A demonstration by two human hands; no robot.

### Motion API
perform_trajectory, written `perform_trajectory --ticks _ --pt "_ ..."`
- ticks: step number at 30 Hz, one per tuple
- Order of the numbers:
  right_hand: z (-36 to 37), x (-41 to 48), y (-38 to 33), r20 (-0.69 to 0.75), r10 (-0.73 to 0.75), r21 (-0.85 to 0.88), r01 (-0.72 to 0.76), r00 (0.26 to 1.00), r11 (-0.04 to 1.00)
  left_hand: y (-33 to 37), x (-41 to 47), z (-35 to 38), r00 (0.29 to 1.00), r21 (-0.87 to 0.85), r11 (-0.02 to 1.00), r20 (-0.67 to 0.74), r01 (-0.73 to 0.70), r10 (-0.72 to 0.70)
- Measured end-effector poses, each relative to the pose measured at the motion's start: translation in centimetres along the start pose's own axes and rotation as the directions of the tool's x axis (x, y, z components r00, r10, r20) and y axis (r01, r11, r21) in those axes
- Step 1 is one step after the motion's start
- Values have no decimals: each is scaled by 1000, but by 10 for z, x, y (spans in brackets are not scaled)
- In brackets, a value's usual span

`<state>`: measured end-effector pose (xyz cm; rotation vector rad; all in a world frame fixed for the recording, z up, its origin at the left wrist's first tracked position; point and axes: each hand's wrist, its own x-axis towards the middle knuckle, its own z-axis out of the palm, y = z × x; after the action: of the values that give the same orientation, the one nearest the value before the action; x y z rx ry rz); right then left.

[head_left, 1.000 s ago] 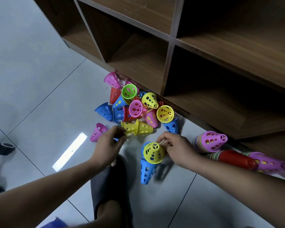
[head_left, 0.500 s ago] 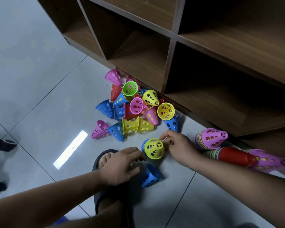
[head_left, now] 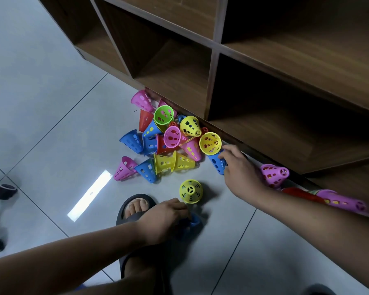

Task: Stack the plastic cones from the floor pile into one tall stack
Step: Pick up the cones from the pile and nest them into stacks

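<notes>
A pile of perforated plastic cones (head_left: 168, 141) in pink, blue, yellow, green and red lies on the tiled floor against the shelf's base. One yellow cone (head_left: 190, 191) stands alone in front of the pile, tip up. My left hand (head_left: 164, 218) grips a blue cone (head_left: 193, 223) on the floor just below it; most of that cone is hidden by my fingers. My right hand (head_left: 241, 169) reaches into the pile's right edge, fingertips on a blue cone (head_left: 216, 163) under a yellow one (head_left: 210, 143).
A dark wooden shelf unit (head_left: 211, 67) with open compartments runs behind the pile. Stacked cones with pink ends (head_left: 274, 174) (head_left: 341, 202) lie on their sides at the right. My foot in a dark slipper (head_left: 134, 209) is beside my left hand. A chair caster (head_left: 1, 190) sits far left.
My right hand let go of the yellow cone and moved up to the blue cone at the pile's edge. My left hand slid onto the blue cone near my foot.
</notes>
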<state>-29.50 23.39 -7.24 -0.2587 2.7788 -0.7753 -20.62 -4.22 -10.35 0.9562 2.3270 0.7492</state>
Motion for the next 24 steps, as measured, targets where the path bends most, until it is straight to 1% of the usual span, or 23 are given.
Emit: perform_trajectory --ticks 3,6,8,11,13,15,18,21,24 --pt "-3 6 6 110 22 -135 -7 994 991 1 -3 1 1000 -30 1000 1 8 -8" --pt "-2 6 8 101 31 -260 -4 994 966 5 -5 -6 998 -5 1000 -57 -10 10" --pt "1 5 8 83 29 -263 -6 996 965 9 -6 -13 994 5 1000 -110 -5 6" --pt "5 2 6 88 91 -157 -76 992 985 15 -9 -22 988 -60 998 -149 35 -44" --pt "6 1 5 106 142 -83 -133 984 988 21 -10 -28 988 -150 987 -135 55 -76" --pt "7 1 4 124 171 -17 -170 977 985 27 -8 -34 988 -238 970 -135 39 -73" --pt "8 2 5 99 210 77 -218 973 973 34 -5 -42 969 -267 963 -229 31 -95" --pt "7 5 2 4 247 191 -243 969 951 35 -2 -47 927 -292 951 -317 106 -201" --pt "5 9 -3 -2 331 343 -311 943 886 34 4 -50 871 -444 876 -335 189 -358"
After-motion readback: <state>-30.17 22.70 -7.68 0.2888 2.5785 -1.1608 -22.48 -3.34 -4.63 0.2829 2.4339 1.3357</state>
